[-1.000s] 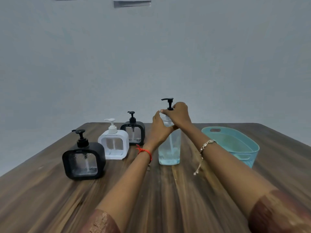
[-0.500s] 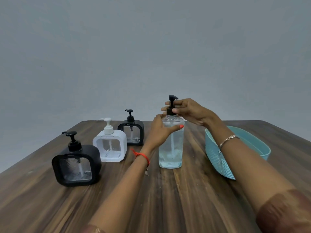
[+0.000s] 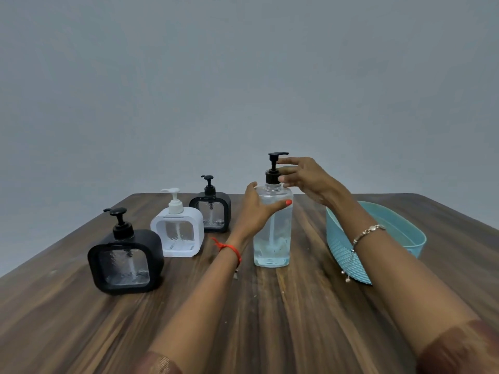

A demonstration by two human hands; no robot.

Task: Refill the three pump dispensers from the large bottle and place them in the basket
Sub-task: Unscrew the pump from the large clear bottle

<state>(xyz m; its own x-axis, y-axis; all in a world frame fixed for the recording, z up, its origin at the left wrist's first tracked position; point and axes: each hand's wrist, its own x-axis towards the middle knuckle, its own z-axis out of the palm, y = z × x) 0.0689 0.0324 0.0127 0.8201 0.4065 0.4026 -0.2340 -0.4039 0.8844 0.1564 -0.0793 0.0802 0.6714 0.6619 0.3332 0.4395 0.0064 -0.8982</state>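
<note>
Between my hands, large bottle (image 3: 272, 247), likely slick: left hand (image 3: 255, 211) grips its shoulder; right hand's (image 3: 307, 179) straight fingers touch pump collar (image 3: 271, 177).

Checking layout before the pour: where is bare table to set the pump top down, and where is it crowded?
Free: the near table in front of the near black dispenser and large bottle; also the strip between bottle and basket. Crowded: the left, where the white dispenser and far black dispenser complete a tight row.

Two black dispensers (image 3: 125, 261) (image 3: 210, 211); one white dispenser (image 3: 177, 233); one large bottle (image 3: 272, 238); one basket (image 3: 345, 255).
</note>
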